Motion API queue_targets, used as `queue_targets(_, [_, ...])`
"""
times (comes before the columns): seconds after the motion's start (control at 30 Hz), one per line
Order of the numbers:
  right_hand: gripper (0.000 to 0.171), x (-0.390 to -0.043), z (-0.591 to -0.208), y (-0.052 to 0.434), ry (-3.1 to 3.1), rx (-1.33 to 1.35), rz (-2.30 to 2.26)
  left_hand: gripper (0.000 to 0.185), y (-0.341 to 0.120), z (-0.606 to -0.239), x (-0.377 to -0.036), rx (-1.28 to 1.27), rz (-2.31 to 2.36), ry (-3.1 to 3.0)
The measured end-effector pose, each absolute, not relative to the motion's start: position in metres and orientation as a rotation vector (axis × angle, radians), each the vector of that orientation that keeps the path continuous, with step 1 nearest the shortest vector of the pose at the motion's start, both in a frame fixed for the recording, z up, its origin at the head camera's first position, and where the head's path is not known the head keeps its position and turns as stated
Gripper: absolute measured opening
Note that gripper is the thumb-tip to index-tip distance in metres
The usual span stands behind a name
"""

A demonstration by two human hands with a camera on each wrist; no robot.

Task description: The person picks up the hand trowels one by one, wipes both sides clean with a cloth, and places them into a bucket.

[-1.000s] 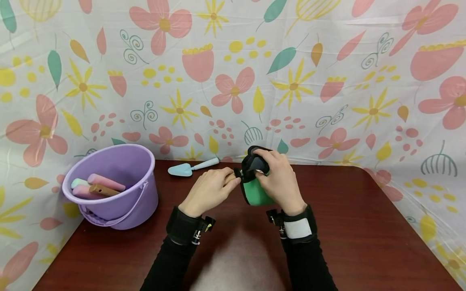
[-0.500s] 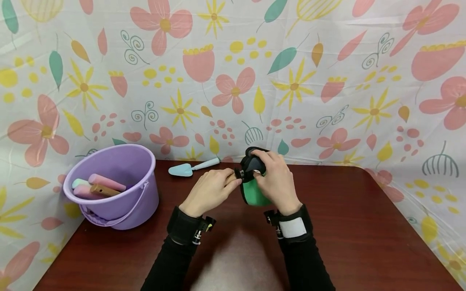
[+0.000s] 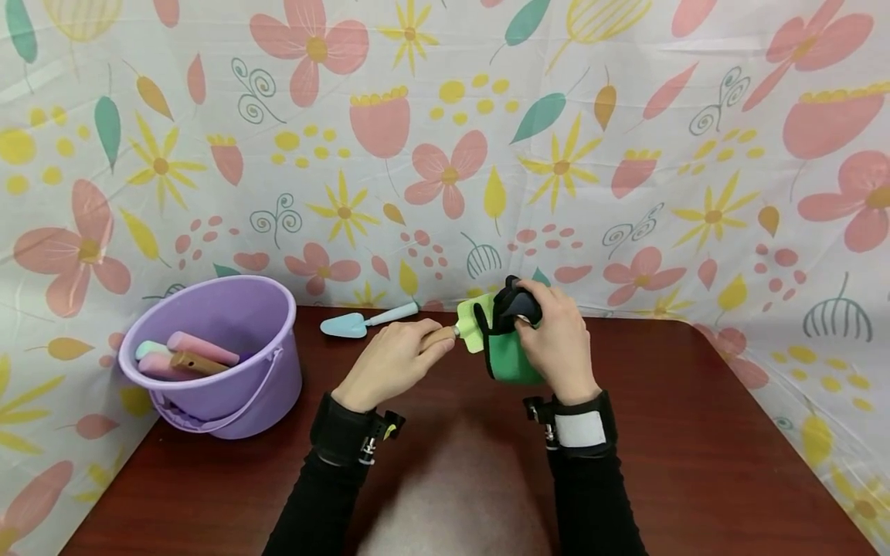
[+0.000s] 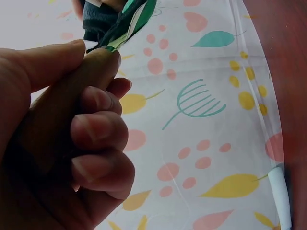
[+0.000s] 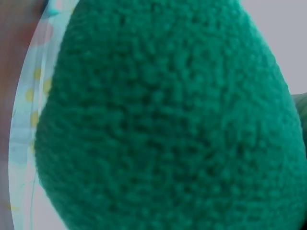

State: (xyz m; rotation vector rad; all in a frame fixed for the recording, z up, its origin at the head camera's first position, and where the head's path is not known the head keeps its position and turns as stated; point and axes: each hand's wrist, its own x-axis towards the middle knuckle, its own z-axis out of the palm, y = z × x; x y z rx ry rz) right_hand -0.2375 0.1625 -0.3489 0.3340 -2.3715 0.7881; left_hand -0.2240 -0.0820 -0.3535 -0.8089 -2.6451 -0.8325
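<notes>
My left hand (image 3: pixel 389 363) grips the wooden handle (image 4: pixel 67 100) of a small garden tool, its fingers curled round it. The tool's flat light green head (image 3: pixel 472 324) points right, its far end hidden behind the black-trimmed mouth of a green cloth pouch (image 3: pixel 513 360). At the pouch's dark upper part, my right hand (image 3: pixel 558 340) holds on with thumb and fingers. Fuzzy green fabric (image 5: pixel 168 120) of the pouch fills most of the right wrist view, hiding the right fingers there.
A purple bucket (image 3: pixel 274 386) stands at the left with pink, mint and brown handles (image 3: pixel 202 349) inside. A light blue trowel (image 3: pixel 345 325) lies at the table's back edge. Behind the brown table (image 3: pixel 695 432) hangs a flowered cloth (image 3: pixel 445 100).
The pouch and my right hand have moved to the right, away from my left hand. The tool's light green head now shows between them.
</notes>
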Motion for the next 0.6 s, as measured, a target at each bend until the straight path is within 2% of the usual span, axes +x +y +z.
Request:
queue_targets(0.27, [0.047, -0.234, -0.344, 0.174, -2.353, 0.327, 0.811, 0.026, -0.085, -0.357, -0.225, -0.786, -0.888, -2.641])
queue_targets(0.6, [0.051, -0.229, -0.338, 0.161, -2.297, 0.584, 0.808, 0.027, -0.087, -0.358, -0.229, -0.776, -0.919, -2.614])
